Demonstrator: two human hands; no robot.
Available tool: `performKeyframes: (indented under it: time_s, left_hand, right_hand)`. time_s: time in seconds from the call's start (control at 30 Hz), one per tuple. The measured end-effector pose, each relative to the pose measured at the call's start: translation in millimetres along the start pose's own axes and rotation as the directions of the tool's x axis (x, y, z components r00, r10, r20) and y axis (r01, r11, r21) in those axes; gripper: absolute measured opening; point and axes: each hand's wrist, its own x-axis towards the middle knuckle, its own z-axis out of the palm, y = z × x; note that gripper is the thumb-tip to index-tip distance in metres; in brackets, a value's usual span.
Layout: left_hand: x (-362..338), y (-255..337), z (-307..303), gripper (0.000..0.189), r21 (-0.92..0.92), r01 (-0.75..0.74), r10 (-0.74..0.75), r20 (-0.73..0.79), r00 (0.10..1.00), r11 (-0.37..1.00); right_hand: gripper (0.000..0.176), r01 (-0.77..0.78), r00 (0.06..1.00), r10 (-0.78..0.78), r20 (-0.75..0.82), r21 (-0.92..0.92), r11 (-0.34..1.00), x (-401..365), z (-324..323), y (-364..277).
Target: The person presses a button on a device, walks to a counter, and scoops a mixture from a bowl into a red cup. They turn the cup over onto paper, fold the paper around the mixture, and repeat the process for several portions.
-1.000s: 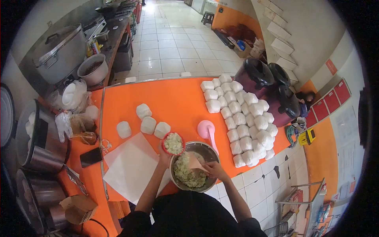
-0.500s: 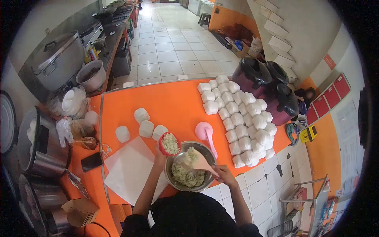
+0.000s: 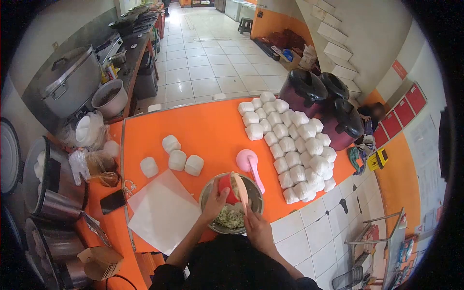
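Over the metal bowl (image 3: 257,209), my left hand (image 3: 215,204) grips a small red bowl (image 3: 226,186), which is tilted. My right hand (image 3: 257,227) holds a pale pink paddle (image 3: 241,190) upright against the red bowl's rim. Greenish-white rice (image 3: 230,217) lies in the metal bowl below. A sheet of white paper (image 3: 162,212) is on the orange table to the left. Behind it stand several white wrapped packets (image 3: 177,160). A pink ladle (image 3: 247,160) rests just beyond the metal bowl.
Many white packets (image 3: 293,159) are stacked at the right of the orange table (image 3: 193,121), beside dark rice warmers (image 3: 302,92). Large open pots (image 3: 53,181), a phone (image 3: 112,201) and plastic bags (image 3: 92,130) are at the left. A person (image 3: 371,116) is by the right wall.
The red bowl has moved right over the metal bowl and tilted. My right hand has moved left, and the paddle has swung upright against the red bowl.
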Motion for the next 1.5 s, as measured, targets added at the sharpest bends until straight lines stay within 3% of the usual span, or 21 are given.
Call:
performKeyframes:
  time_s: [0.07, 0.2, 0.33, 0.4, 0.5, 0.53, 0.6, 0.63, 0.73, 0.77, 0.8, 0.87, 0.93, 1.03, 1.07, 1.13, 1.17, 1.23, 1.33, 1.4, 1.5]
  left_hand:
    - [-2.9, 11.4, 3.6, 0.042, -0.024, 0.030, -0.029, 0.046, 0.999, 0.999]
    - [-5.8, -2.2, 5.8, 0.042, -0.129, 0.098, -0.084, 0.108, 0.991, 0.987]
    - [-3.9, -14.9, 6.8, 0.046, -0.414, 0.052, 0.008, 0.142, 0.990, 0.909]
    - [-4.7, -15.1, 7.5, 0.049, -0.481, 0.106, -0.022, 0.176, 0.984, 0.870]
    - [-2.7, -10.6, 2.6, 0.053, -0.411, 0.116, -0.028, 0.214, 0.976, 0.904]
    - [-2.2, -8.3, 1.6, 0.054, -0.357, 0.106, -0.024, 0.227, 0.974, 0.928]
    - [-1.3, -4.7, 4.7, 0.055, -0.501, 0.221, -0.120, 0.227, 0.967, 0.837]
    - [-1.6, -3.6, 4.4, 0.056, -0.566, 0.271, -0.168, 0.228, 0.959, 0.778]
    - [-4.3, -25.9, -1.2, 0.069, -0.501, 0.252, -0.182, 0.186, 0.966, 0.828]
    - [-6.7, -35.1, 0.1, 0.068, -0.555, 0.207, -0.129, 0.177, 0.976, 0.806]
    - [-8.2, -41.1, 2.1, 0.067, -0.608, 0.161, -0.076, 0.164, 0.983, 0.777]
    - [-8.8, -42.0, 3.0, 0.067, -0.626, 0.076, -0.010, 0.108, 0.994, 0.776]
    - [-8.7, -28.9, 1.7, 0.068, -0.553, -0.003, 0.035, 0.047, 0.998, 0.833]
    - [-2.7, -7.0, -0.2, 0.072, -0.434, -0.136, 0.154, 0.007, 0.988, 0.891]
    - [-5.7, -2.5, -1.0, 0.073, -0.448, -0.110, 0.123, 0.001, 0.992, 0.887]
    - [-9.1, 3.0, -3.5, 0.075, -0.473, -0.062, 0.064, -0.011, 0.998, 0.879]
    - [-8.3, -1.9, -5.7, 0.074, -0.431, -0.077, 0.084, -0.003, 0.996, 0.899]
    - [-8.5, -16.0, -9.4, 0.073, -0.347, -0.105, 0.117, 0.014, 0.993, 0.932]
    - [-11.3, -7.1, -9.6, 0.071, -0.475, -0.085, 0.109, 0.024, 0.994, 0.876]
    - [-16.6, -8.7, -7.5, 0.068, -0.465, -0.054, 0.067, 0.012, 0.998, 0.883]
    - [-19.3, -8.2, 6.6, 0.070, -0.542, 0.095, -0.074, 0.060, 0.995, 0.835]
  right_hand:
    - [0.040, -0.030, 0.992, 0.040, 0.119, -0.088, 0.996, -6.2, -2.9, -2.8]
    - [0.040, 0.081, 0.984, -0.084, 0.158, 0.021, 0.996, -16.8, -10.0, 15.6]
    - [0.035, 0.189, 0.939, -0.236, 0.251, 0.196, 0.962, 4.5, -56.7, 50.0]
    - [0.035, 0.088, 0.950, -0.128, 0.283, 0.151, 0.985, 10.4, -88.2, 38.8]
    - [0.036, 0.044, 0.997, -0.052, 0.061, 0.117, 0.992, 14.1, -78.5, 27.3]
    - [0.037, 0.121, 0.990, -0.126, 0.060, 0.074, 0.990, 10.8, -65.6, 33.0]
    - [0.039, 0.279, 0.959, -0.278, 0.063, -0.010, 0.960, 4.8, -29.0, 48.6]
    - [0.040, 0.199, 0.978, -0.204, 0.045, 0.095, 0.975, 1.7, -23.8, 27.3]
    - [0.041, 0.228, 0.957, -0.256, 0.138, 0.189, 0.955, 2.6, -36.5, 43.9]
    - [0.037, 0.367, 0.917, -0.374, 0.142, 0.070, 0.927, 8.4, -41.9, 62.7]
    - [0.035, 0.163, 0.978, -0.188, 0.087, 0.236, 0.958, 9.7, -43.9, 62.7]
    - [0.032, -0.220, 0.974, 0.209, 0.084, 0.553, 0.804, 11.6, -48.0, 62.5]
    - [0.028, -0.364, 0.931, 0.235, 0.279, 0.745, 0.559, 7.0, -35.6, 76.1]
    - [0.030, -0.568, 0.820, 0.224, 0.526, 0.796, 0.211, 2.5, -10.7, 69.5]
    - [0.030, -0.445, 0.895, 0.229, 0.382, 0.777, 0.446, -0.6, 0.0, 67.3]
    - [0.033, -0.147, 0.989, 0.115, 0.092, 0.555, 0.819, -2.1, 21.7, 60.6]
    - [0.039, -0.170, 0.985, 0.144, 0.094, 0.408, 0.897, -2.6, 9.4, 35.2]
    - [0.034, -0.034, 0.998, 0.016, 0.057, 0.335, 0.941, -4.0, 6.3, 11.0]
    - [0.040, 0.112, 0.989, -0.137, 0.054, 0.323, 0.940, -3.8, 9.7, 16.5]
    - [0.040, 0.177, 0.976, -0.209, 0.057, 0.344, 0.922, 0.9, -2.4, 19.1]
    - [0.038, 0.113, 0.965, -0.148, 0.216, 0.167, 0.979, 13.1, -42.4, 33.9]
